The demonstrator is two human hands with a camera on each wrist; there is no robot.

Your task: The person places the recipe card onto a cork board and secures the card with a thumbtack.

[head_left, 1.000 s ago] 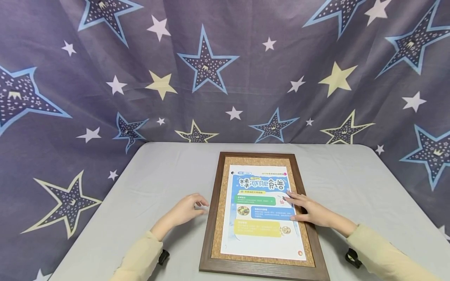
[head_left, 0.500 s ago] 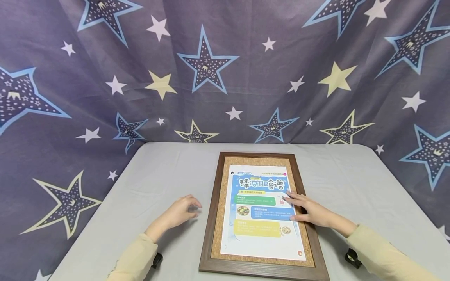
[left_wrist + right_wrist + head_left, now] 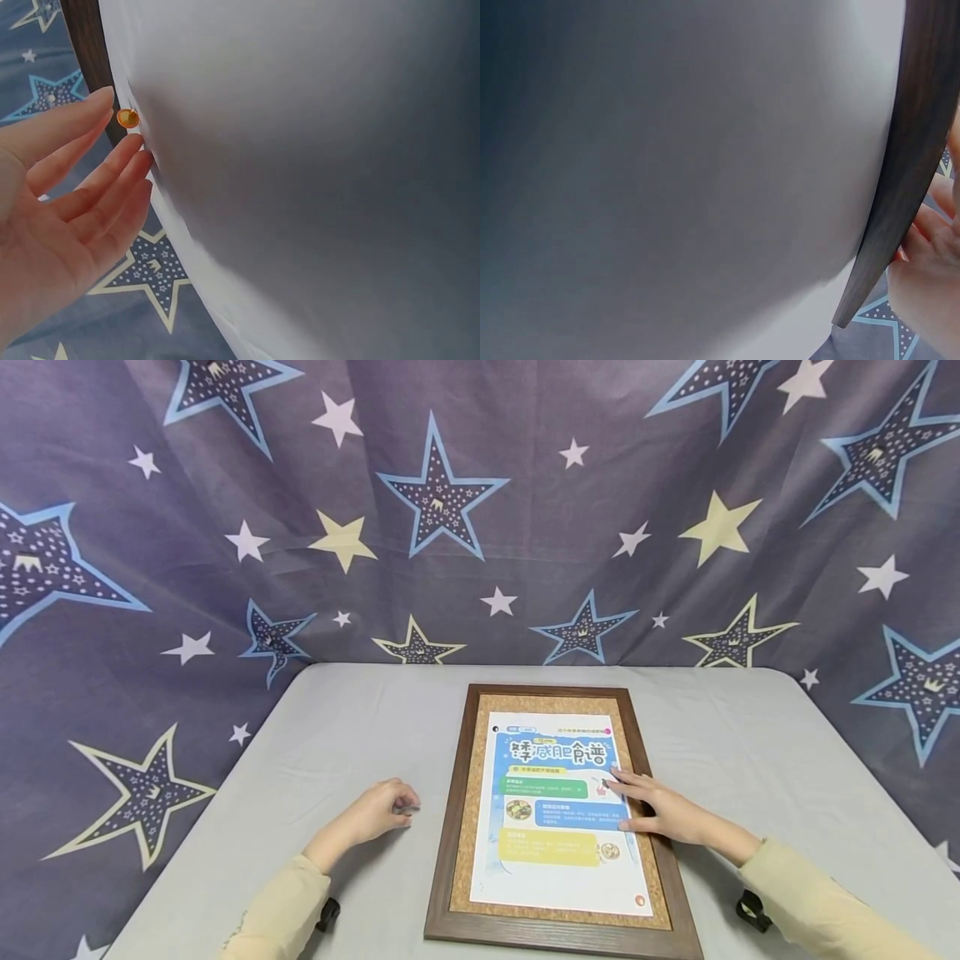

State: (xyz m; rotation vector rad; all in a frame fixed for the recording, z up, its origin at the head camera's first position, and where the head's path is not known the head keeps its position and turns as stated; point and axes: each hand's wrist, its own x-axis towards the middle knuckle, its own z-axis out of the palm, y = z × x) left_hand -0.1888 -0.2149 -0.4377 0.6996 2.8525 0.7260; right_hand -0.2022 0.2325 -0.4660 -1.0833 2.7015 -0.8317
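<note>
My left hand (image 3: 375, 816) is over the grey cloth, left of the framed cork board (image 3: 469, 752). An orange thumbtack (image 3: 128, 118) is pinched at its thumb and index fingertips, the other fingers loosely bent. My right hand (image 3: 663, 810) lies across the board's right side, fingers spread and nearly straight, fingertips on a printed poster (image 3: 555, 885). In the right wrist view the brown wooden frame (image 3: 900, 172) partly hides that hand. A black tack (image 3: 496, 728), a pink tack (image 3: 607, 732) and an orange tack (image 3: 640, 900) show at three poster corners.
The board lies on a table covered with grey cloth (image 3: 360, 718). Behind and beside the table hangs a dark curtain (image 3: 525, 535) printed with stars. Black straps (image 3: 752, 912) show under both sleeves.
My left hand has drawn back to the left, away from the frame, its fingers curling in more. The right hand and the board have stayed in place.
</note>
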